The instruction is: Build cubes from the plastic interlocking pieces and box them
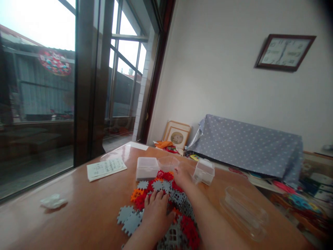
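A heap of flat interlocking plastic tiles in red, grey and orange lies on the brown wooden table. My left hand rests flat on the near part of the heap, fingers spread and open. My right hand reaches to the far edge of the heap, close to a small clear plastic box; its fingers are curled down onto the tiles and I cannot see whether they hold one. A second clear box stands behind the heap.
A printed sheet lies at the left back of the table, a crumpled white wad near the left edge, a clear lid at the right. Beyond stand a window, framed pictures and a dotted cloth-covered object.
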A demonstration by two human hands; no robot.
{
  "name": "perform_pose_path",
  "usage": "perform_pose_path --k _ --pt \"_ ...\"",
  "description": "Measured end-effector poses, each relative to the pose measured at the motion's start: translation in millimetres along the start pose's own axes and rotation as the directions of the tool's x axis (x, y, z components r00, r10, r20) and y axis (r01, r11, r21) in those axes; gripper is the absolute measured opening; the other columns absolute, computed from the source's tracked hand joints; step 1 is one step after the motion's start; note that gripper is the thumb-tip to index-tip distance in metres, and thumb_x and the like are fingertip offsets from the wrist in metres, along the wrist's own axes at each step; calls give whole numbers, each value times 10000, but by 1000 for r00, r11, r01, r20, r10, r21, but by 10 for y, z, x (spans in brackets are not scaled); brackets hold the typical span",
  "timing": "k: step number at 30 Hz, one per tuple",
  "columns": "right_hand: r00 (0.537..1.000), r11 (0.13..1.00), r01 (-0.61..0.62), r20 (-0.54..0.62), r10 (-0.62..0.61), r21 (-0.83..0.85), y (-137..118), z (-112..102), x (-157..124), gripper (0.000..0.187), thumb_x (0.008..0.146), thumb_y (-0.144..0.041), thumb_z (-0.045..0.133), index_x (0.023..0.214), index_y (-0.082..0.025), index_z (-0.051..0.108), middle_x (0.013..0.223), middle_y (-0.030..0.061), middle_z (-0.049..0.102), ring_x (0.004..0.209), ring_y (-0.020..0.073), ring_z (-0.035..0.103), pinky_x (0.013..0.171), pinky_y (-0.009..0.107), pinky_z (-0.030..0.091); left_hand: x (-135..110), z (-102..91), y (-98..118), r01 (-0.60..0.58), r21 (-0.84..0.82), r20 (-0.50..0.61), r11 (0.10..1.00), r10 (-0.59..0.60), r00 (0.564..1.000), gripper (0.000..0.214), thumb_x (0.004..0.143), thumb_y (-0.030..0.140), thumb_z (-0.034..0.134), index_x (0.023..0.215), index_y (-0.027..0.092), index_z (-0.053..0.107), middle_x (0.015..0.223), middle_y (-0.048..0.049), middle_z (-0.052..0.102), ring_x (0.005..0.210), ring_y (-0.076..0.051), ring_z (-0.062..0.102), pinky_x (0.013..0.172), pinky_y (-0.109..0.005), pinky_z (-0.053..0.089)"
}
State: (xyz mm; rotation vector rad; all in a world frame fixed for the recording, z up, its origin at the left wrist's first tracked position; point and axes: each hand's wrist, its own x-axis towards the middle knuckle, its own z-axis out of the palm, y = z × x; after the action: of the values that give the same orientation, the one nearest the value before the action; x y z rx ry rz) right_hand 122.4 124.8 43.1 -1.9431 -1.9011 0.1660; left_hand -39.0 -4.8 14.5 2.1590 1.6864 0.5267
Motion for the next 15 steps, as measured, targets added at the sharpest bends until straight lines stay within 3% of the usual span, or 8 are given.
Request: perform_pose_path --k 4,9,15 --pt "991 997 62 123 -55 -55 -73 130 172 225 966 -274 532 1065 -188 714 1157 119 711 1066 224 647 890 302 456 17 50 -37 -17 -8 -11 1000 16 1000 664 756 499 570 1390 301 556 1553 -48 435 1482 -360 262 1206 -580 135" --pt "981 993 49 193 -27 -109 -11 236 313 298 968 -386 595 1184 -183 625 1225 83 634 1049 214 638 915 435 543 21 72 -54 -23 -17 -12 1000 23 1000 662 766 520 550 1393 307 551 1549 -44 441 1484 -358 254 1207 -584 123" --pt "980 990 46 197 -19 -130 98 284 387 271 968 -364 599 1172 -188 631 1215 85 636 1032 207 641 895 407 553 -3 32 -5 -6 -2 6 1000 6 1000 648 775 532 541 1383 307 558 1551 -41 437 1488 -355 243 1209 -574 128"
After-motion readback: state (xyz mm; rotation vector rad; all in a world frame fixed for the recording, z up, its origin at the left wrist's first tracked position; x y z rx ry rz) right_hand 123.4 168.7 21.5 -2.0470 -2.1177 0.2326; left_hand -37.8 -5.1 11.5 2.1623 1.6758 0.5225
